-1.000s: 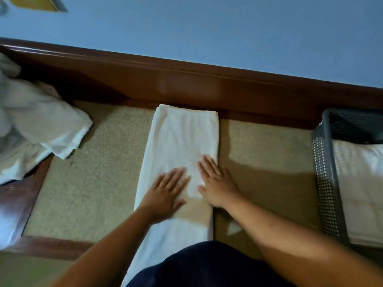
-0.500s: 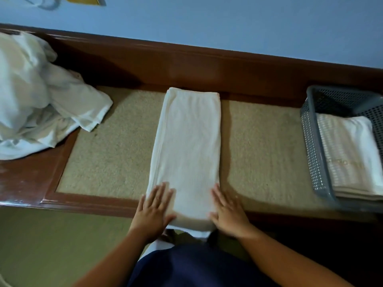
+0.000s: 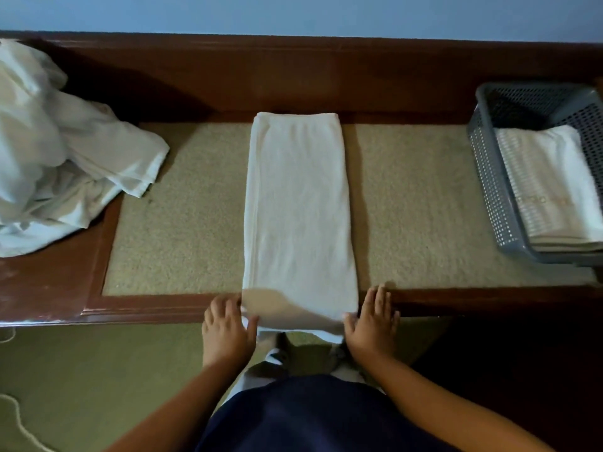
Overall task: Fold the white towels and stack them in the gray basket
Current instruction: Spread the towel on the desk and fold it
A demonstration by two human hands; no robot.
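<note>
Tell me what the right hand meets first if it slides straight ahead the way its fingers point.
Probably nothing soon: the right hand points along the tan mat, just right of the folded towel. The first barrier looks like the wooden back ledge; depth is uncertain.

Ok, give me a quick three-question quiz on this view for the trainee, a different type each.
1. Fill in: the crumpled pile of white cloth lies at the table's ___ end.
2. True or false: the gray basket is empty.
3. The left hand and right hand are: A) on either side of the long folded towel's near end; B) inside the basket; C) on the crumpled pile.
Key: 1 left; 2 false, folded towels lie in it; 3 A.
</note>
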